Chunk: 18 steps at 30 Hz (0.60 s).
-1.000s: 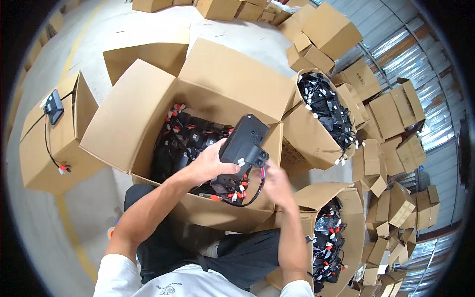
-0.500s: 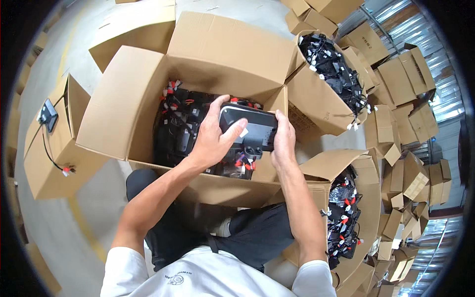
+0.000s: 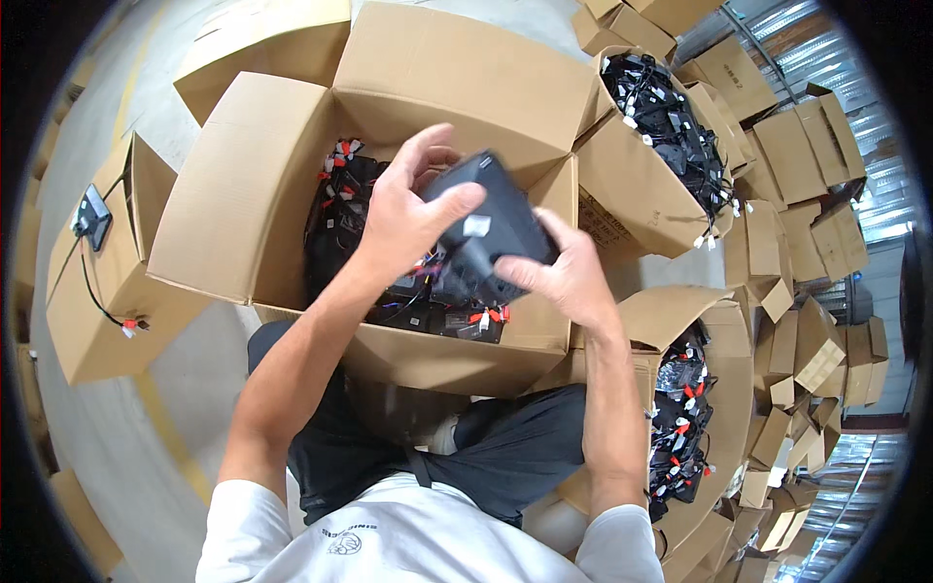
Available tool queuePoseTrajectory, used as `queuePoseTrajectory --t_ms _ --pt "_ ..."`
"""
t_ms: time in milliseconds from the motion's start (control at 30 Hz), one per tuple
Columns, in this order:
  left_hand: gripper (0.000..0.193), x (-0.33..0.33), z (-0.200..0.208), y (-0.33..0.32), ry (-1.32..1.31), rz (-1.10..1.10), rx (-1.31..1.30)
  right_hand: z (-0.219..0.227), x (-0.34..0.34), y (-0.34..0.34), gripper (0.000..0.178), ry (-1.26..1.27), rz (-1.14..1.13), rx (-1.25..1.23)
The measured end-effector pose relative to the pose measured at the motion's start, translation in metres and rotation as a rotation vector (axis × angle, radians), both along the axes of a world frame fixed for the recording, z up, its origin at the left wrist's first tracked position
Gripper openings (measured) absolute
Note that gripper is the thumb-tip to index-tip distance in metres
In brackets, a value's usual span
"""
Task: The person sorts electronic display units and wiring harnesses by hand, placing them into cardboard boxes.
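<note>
Over the big open carton in front of me, both hands hold a black rectangular electronic device [image 3: 494, 209] with a small white label and a stubby projection. My left hand [image 3: 406, 209] has its thumb on the device's upper left side; the fingers behind are partly hidden. My right hand [image 3: 573, 277] is closed on the lower right end, with its thumb across the near face. The device is tilted and slightly blurred. Below, the open carton [image 3: 282, 194] contains several black devices [image 3: 335, 228] with cables and red and white connectors.
To the right stand an open carton [image 3: 637, 185] full of black cabled units and a nearer carton [image 3: 719, 389] with similar ones. On a carton [image 3: 117, 321] at left lies another device [image 3: 94, 219], its cable hanging down. Many cardboard boxes [image 3: 812, 350] are piled at far right.
The device has turned from nearly level to a steep slant, its face now tilted differently. My right hand has shifted its grip, its thumb now lying across the device.
</note>
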<state>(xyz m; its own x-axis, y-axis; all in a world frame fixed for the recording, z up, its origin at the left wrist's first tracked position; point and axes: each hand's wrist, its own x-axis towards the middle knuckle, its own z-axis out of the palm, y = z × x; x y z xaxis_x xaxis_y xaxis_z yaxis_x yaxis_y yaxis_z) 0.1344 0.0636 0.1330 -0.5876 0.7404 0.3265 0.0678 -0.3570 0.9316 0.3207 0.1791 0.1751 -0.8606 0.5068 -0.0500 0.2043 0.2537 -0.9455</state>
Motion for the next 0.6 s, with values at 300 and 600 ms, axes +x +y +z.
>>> queuePoseTrajectory --t_ms 300,600 --pt "0.019 -0.036 -0.032 0.031 0.068 -0.542 -0.585 -0.046 0.000 0.041 0.042 0.230 -0.328 -0.403" --pt "0.029 -0.073 -0.089 0.055 0.604 -0.306 -0.705 -0.066 0.021 0.073 0.043 0.226 -0.534 -0.404"
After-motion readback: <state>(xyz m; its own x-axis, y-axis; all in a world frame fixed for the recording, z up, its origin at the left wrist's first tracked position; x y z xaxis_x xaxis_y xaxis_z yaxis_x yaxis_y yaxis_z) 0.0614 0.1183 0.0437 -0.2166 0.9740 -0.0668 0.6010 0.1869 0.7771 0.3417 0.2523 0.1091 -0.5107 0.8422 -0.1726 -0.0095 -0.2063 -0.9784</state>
